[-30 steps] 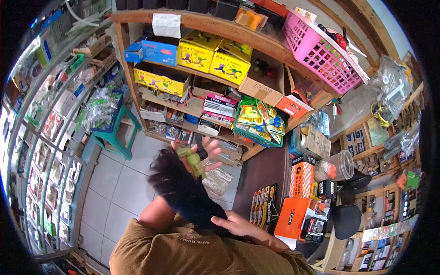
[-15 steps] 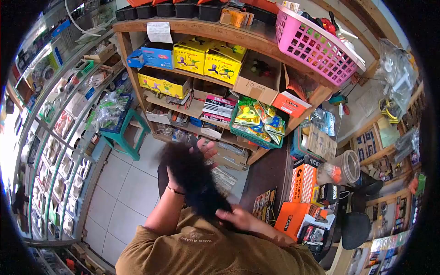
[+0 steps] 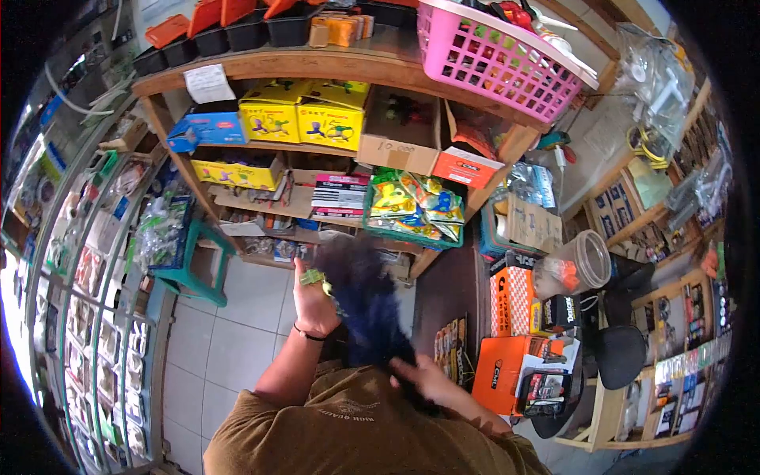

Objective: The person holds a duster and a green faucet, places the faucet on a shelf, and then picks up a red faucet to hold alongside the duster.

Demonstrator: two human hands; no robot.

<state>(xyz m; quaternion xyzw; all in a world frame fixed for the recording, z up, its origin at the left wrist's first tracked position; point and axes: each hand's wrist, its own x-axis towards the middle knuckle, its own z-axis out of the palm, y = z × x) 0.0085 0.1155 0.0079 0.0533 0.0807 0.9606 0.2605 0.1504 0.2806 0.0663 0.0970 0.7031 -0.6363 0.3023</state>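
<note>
My right hand is closed around the lower end of a dark blue-black fluffy duster. The duster's bushy head is blurred and reaches up beside my left hand. A small yellow-green item shows in my left hand, near the thumb; its kind cannot be made out. The duster hides the fingers of that hand in part. Beyond the hands, a green basket of colourful packets sits low on the wooden shelf.
Yellow boxes and an open brown carton stand on the shelf, with a pink basket on top. At the right are an orange box and a clear jar. A green stool and glass display shelves line the left.
The duster has shifted off my left palm to its right side, uncovering the yellow-green item. The camera view has turned, so the shelf sits further left and higher.
</note>
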